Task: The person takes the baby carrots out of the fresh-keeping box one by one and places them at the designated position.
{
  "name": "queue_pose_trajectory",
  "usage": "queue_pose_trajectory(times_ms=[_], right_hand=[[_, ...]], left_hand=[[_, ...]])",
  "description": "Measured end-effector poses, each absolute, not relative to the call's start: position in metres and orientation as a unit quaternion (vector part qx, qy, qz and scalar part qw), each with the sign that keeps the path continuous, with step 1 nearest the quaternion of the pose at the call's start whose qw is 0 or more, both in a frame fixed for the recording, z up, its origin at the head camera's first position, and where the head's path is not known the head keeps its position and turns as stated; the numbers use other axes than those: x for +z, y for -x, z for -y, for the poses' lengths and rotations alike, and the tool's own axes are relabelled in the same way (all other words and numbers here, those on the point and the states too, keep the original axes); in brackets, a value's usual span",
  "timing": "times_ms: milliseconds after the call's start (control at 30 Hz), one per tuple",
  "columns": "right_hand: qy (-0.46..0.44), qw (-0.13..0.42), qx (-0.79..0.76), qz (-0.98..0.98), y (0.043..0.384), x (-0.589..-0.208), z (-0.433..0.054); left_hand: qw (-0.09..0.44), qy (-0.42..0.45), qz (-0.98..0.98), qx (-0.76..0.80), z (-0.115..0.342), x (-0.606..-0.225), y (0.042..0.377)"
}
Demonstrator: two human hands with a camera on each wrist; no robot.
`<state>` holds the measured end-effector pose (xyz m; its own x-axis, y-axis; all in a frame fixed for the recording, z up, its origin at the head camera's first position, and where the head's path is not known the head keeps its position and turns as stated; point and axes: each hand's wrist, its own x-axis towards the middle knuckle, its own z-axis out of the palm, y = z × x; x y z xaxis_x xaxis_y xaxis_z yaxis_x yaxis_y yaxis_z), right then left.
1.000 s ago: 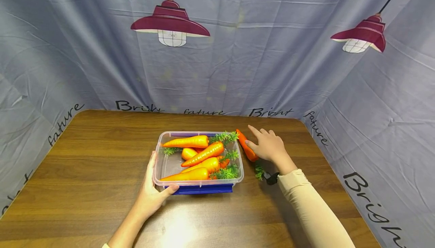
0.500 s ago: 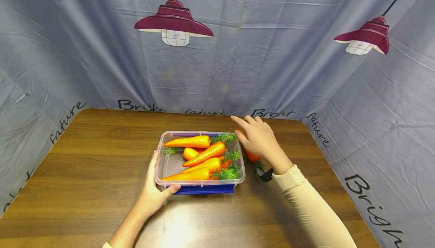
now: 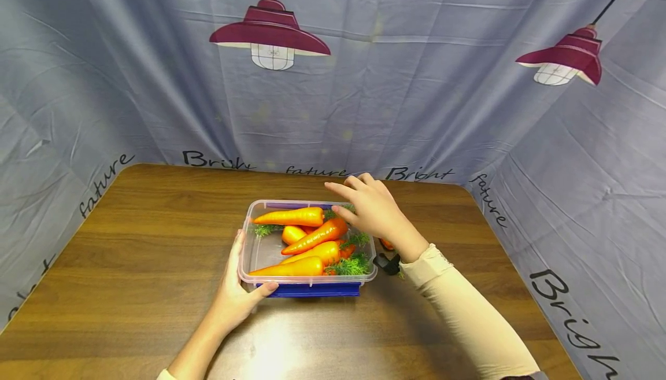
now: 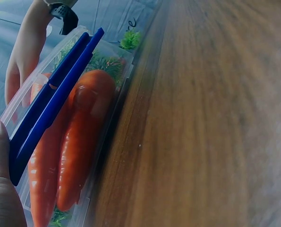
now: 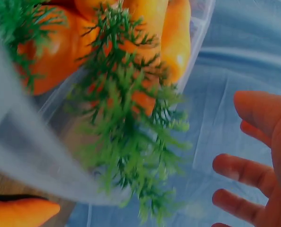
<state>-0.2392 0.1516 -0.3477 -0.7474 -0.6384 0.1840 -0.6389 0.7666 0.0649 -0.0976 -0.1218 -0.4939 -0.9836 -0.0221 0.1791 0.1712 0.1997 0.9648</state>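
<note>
Step in hand looks like a reach: my right hand hangs at the far right corner of the clear container, fingers spread, nothing held; over or just past the rim, can't tell. My left hand grips the left end, thumb by the blue clip. Carrots lie inside, between my hands. Moving one would call for curled right fingers, I'd judge. Beneath that hand, outside, a loose carrot is mostly hidden; leaf tops blur.
</note>
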Motion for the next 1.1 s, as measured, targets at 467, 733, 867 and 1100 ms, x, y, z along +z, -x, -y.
queue_pose_trajectory(times_ms=[467,733,867,1100], right_hand=[[-0.43,0.016,-0.051,0.901,0.246,-0.354,-0.124],[-0.43,-0.034,-0.09,0.898,0.247,-0.357,-0.114],[-0.429,-0.028,-0.091,0.898,0.249,-0.362,-0.111],[-0.449,0.0,-0.101,0.888,0.249,-0.363,-0.104]], left_hand=[[0.084,0.061,0.764,-0.637,0.122,-0.495,0.099],[0.09,0.06,0.77,-0.629,0.123,-0.495,0.099],[0.09,0.059,0.77,-0.629,0.123,-0.496,0.1],[0.093,0.056,0.775,-0.622,0.124,-0.495,0.099]])
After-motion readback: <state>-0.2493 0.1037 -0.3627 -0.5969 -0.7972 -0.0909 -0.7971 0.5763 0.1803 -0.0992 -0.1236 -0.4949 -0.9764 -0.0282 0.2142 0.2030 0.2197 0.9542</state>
